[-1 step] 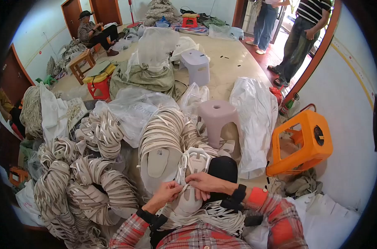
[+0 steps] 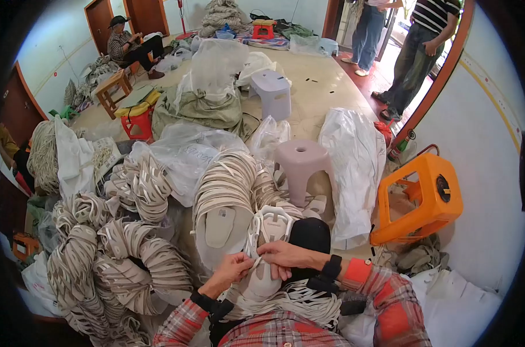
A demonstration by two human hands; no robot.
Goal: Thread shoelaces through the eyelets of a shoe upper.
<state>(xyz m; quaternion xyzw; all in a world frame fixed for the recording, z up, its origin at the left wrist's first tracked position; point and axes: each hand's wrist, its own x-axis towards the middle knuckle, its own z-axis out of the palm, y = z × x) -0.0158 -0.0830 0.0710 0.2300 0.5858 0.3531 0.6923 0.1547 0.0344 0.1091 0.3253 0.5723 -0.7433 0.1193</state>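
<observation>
A beige and white shoe upper [image 2: 274,226] lies across my lap, its tongue and lace holes facing up. My left hand [image 2: 233,270] is pinched closed at the upper's left edge, on a pale shoelace [image 2: 256,265]. Close beside it, my right hand [image 2: 285,255] reaches over from the right, thumb and forefinger closed on the upper near the lace; its other fingers curl down over the opening. The fingertips partly hide the lace's path. A loose bunch of pale laces [image 2: 300,305] is spread over my lap below the upper.
A curved stack of uppers [image 2: 225,179] stands just ahead, with more bundled uppers [image 2: 138,260] at left. Nearby are a pinkish stool [image 2: 301,156], a white sack [image 2: 349,173] and a tipped orange stool [image 2: 421,199]. One person [image 2: 136,46] sits far left; two stand by the doorway.
</observation>
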